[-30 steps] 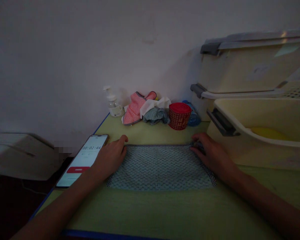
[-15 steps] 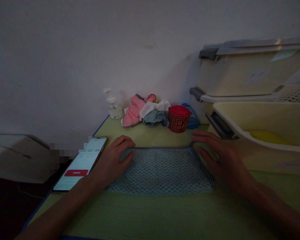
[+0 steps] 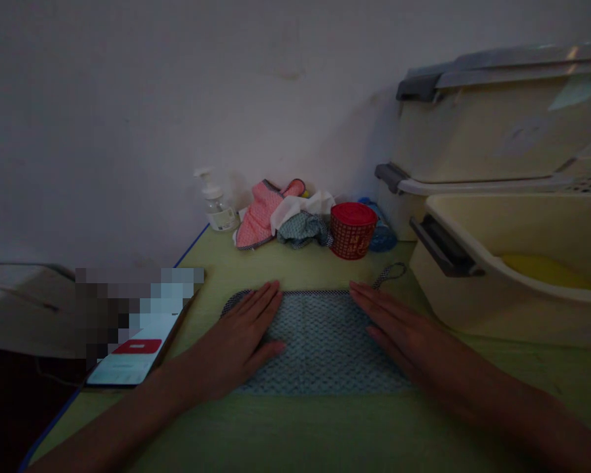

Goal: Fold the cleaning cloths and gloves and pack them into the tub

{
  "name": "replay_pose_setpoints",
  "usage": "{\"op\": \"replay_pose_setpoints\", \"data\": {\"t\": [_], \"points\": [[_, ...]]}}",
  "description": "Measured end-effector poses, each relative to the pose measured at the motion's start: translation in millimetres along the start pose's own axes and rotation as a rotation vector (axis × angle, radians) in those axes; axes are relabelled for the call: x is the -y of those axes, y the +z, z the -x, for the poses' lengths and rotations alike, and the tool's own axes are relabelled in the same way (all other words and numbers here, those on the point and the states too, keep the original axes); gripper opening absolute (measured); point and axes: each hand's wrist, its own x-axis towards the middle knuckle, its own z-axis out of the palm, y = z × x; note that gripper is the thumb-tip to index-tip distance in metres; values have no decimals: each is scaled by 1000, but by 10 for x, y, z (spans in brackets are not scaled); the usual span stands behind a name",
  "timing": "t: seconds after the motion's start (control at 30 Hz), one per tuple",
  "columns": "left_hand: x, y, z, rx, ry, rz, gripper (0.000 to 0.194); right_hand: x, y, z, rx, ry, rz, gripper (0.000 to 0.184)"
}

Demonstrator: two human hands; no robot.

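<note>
I see the blue cloth (image 3: 320, 348) lying flat on the green counter (image 3: 285, 433), between the phone (image 3: 125, 369) and the open box (image 3: 482, 302). The left hand (image 3: 231, 345) lies over its left part, the right hand (image 3: 414, 341) over its right part. In both, the grip is apart: the fingers are extended, the thumb is away from them. Behind the cloth stands the red container (image 3: 353, 231), near the wall (image 3: 276, 118).

Pump bottle (image 3: 220, 215) beside pink cloth (image 3: 257, 217); phone (image 3: 123, 369) (lit up).
</note>
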Motion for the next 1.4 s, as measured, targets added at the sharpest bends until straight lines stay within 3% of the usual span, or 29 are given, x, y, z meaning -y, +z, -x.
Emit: {"op": "replay_pose_setpoints", "data": {"t": [0.43,0.67,1.03,1.17,1.3,1.4], "points": [[10,44,8,-3,7,-80,65,-79,147,51,166,18,62,65],[1,72,17,-11,-6,-99,65,-116,191,72,97,-46,126,70],[-14,40,-15,17,-17,-117,66,-120,200,37,114,-45,135,71],[-34,-32,-35,48,-19,-107,68,-116,106,-14,211,-26,137,74],[-191,-218,-107,79,-31,-56,71,23,-95,-188,328,-4,127,78],[-393,-299,-163,16,-11,-24,70,231,-138,-332,209,15,84,74]]}}
